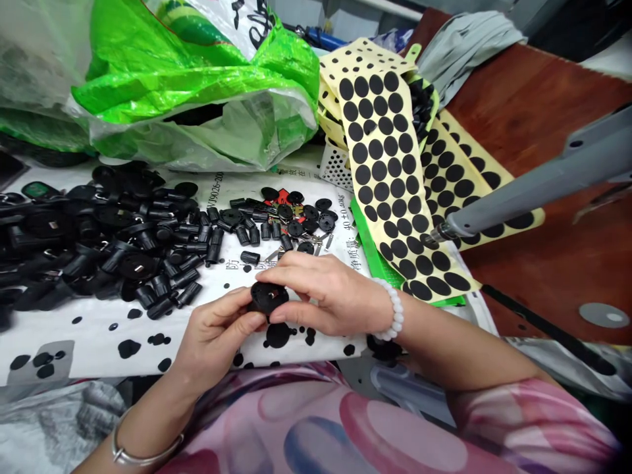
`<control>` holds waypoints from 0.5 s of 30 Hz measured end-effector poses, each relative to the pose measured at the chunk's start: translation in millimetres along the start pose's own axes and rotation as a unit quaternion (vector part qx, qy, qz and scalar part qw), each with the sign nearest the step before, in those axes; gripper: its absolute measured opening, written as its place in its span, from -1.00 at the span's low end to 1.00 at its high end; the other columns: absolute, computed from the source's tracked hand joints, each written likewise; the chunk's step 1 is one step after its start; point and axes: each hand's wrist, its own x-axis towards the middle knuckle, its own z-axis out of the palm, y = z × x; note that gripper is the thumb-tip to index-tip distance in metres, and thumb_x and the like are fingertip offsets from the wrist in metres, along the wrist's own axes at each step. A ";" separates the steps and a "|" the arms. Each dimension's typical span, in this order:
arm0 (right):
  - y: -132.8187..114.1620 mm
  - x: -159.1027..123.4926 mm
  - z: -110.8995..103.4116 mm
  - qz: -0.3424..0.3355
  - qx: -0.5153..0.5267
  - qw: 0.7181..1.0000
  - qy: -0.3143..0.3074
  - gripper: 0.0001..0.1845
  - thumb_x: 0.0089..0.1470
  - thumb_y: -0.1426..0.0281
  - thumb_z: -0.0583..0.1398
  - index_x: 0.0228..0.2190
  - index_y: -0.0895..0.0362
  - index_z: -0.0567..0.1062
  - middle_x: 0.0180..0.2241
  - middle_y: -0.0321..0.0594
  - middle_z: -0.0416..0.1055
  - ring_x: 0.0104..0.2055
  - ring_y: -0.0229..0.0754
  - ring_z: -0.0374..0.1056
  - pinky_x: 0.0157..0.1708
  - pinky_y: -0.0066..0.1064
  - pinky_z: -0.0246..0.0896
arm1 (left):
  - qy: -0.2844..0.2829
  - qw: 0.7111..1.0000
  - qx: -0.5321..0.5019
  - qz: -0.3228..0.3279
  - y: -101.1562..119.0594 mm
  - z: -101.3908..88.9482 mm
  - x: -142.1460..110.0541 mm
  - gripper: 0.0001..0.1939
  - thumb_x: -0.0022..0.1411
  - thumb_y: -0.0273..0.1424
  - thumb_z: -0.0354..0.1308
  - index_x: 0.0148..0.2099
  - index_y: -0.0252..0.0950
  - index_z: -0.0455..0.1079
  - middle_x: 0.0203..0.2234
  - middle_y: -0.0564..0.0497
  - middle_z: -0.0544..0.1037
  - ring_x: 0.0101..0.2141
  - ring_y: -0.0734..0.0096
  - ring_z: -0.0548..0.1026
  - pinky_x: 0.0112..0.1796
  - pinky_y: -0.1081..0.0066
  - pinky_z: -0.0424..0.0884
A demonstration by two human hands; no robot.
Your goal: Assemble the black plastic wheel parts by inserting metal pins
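Your pink patterned clothing (296,421) lies nearest the camera, just below the counter edge. Your left hand (212,339) and right hand (330,289) are together on one black disc (264,299), fingertips clamped around its rim from opposite sides. It sits between them above the white sheet (99,342) that covers the counter, with a small metal-coloured piece showing on its face. The step in hand looks like careful two-handed handling; judging by that grip, any shift calls for one hand to keep its pinch while the other eases off.

Left of the disc spreads a large pile of black parts (123,224), ribbed knobs among them, overlapping too much to count. One loose knob (250,257) lies just beyond it, nearer than the cluster of small black rounds (295,228) and metal strips. Beyond the pile is one green-and-clear plastic bag (197,99).

Right of the disc, past your wrist, one front sticker sheet (379,172) carries black circles four across at its top; others lie partly hidden, so their total is unclear. It drapes past one white holed basket (336,164). One grey tool (518,191) reaches in from farther right, its tip over that sheet. You wear one beaded bracelet (396,313) and one metal bangle (118,454).
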 end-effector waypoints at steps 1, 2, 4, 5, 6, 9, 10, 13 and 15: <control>-1.0 1.0 1.7 0.010 -0.012 1.000 0.010 -0.64 0.21 0.22 0.10 -0.15 0.28 0.40 -0.34 -0.12 0.40 -0.30 -0.21 0.32 -0.34 -0.44 0.28 | 0.003 1.000 0.010 0.005 -0.3 0.1 -0.2 -0.76 0.13 -0.27 0.20 -0.18 -0.26 0.53 -0.35 -0.04 0.58 -0.41 0.37 0.51 -0.40 0.44 0.48; -2.5 1.8 3.9 0.024 -0.023 0.999 0.022 -0.60 0.19 0.16 0.12 -0.20 0.29 0.42 -0.40 -0.16 0.38 -0.36 -0.22 0.31 -0.40 -0.45 0.25 | 0.008 1.000 0.020 0.010 -0.8 0.0 -0.5 -0.76 0.14 -0.26 0.19 -0.18 -0.26 0.52 -0.34 -0.04 0.58 -0.39 0.36 0.51 -0.40 0.44 0.47; -6.8 2.3 9.0 0.061 -0.042 0.996 0.045 -0.51 0.13 0.06 0.12 -0.30 0.29 0.46 -0.47 -0.20 0.35 -0.43 -0.24 0.28 -0.48 -0.46 0.19 | 0.018 0.999 0.033 0.016 -2.1 -0.8 -1.1 -0.76 0.15 -0.25 0.18 -0.18 -0.25 0.52 -0.36 -0.04 0.57 -0.38 0.35 0.51 -0.40 0.45 0.47; -9.2 2.0 11.2 0.078 -0.052 0.994 0.057 -0.47 0.11 0.01 0.12 -0.34 0.29 0.47 -0.49 -0.20 0.34 -0.46 -0.25 0.27 -0.50 -0.45 0.17 | 0.021 0.999 0.035 0.014 -2.9 -1.5 -1.4 -0.76 0.15 -0.25 0.18 -0.19 -0.25 0.52 -0.37 -0.03 0.57 -0.39 0.36 0.51 -0.40 0.45 0.47; -11.6 1.5 12.7 0.090 -0.063 0.992 0.068 -0.43 0.08 -0.04 0.12 -0.37 0.28 0.47 -0.50 -0.21 0.33 -0.48 -0.26 0.26 -0.52 -0.45 0.16 | 0.023 0.999 0.034 0.008 -3.7 -2.4 -1.7 -0.76 0.16 -0.25 0.17 -0.18 -0.25 0.52 -0.37 -0.03 0.57 -0.40 0.36 0.50 -0.41 0.44 0.47; -16.7 -0.7 11.5 0.097 -0.081 0.987 0.095 -0.35 -0.01 -0.12 0.13 -0.36 0.29 0.48 -0.49 -0.18 0.35 -0.48 -0.22 0.27 -0.50 -0.41 0.19 | 0.019 1.000 0.015 -0.009 -6.7 -6.1 -3.2 -0.74 0.17 -0.26 0.17 -0.12 -0.25 0.48 -0.43 -0.02 0.56 -0.45 0.38 0.50 -0.41 0.43 0.48; -17.2 -1.4 9.1 0.087 -0.073 0.988 0.100 -0.34 0.00 -0.11 0.13 -0.31 0.30 0.47 -0.44 -0.14 0.37 -0.44 -0.20 0.30 -0.46 -0.39 0.23 | 0.014 1.000 0.003 -0.012 -7.7 -7.3 -3.7 -0.74 0.18 -0.28 0.16 -0.09 -0.24 0.47 -0.47 0.00 0.56 -0.47 0.40 0.50 -0.42 0.44 0.47; -14.2 -2.3 0.5 0.027 -0.012 0.995 0.090 -0.50 0.14 0.10 0.14 -0.15 0.33 0.41 -0.22 0.01 0.38 -0.21 -0.14 0.34 -0.27 -0.37 0.31 | -0.009 0.999 -0.044 -0.016 -9.4 -9.6 -5.3 -0.76 0.19 -0.33 0.16 -0.08 -0.20 0.47 -0.43 0.02 0.57 -0.48 0.44 0.50 -0.42 0.47 0.47; -9.2 -1.9 -2.8 -0.012 0.033 0.997 0.075 -0.65 0.18 0.27 0.14 -0.14 0.32 0.39 -0.15 0.04 0.35 -0.12 -0.15 0.32 -0.18 -0.37 0.31 | -0.029 0.997 -0.072 -0.025 -9.7 -9.9 -6.1 -0.77 0.19 -0.34 0.16 -0.09 -0.20 0.48 -0.34 -0.01 0.58 -0.47 0.46 0.50 -0.41 0.48 0.47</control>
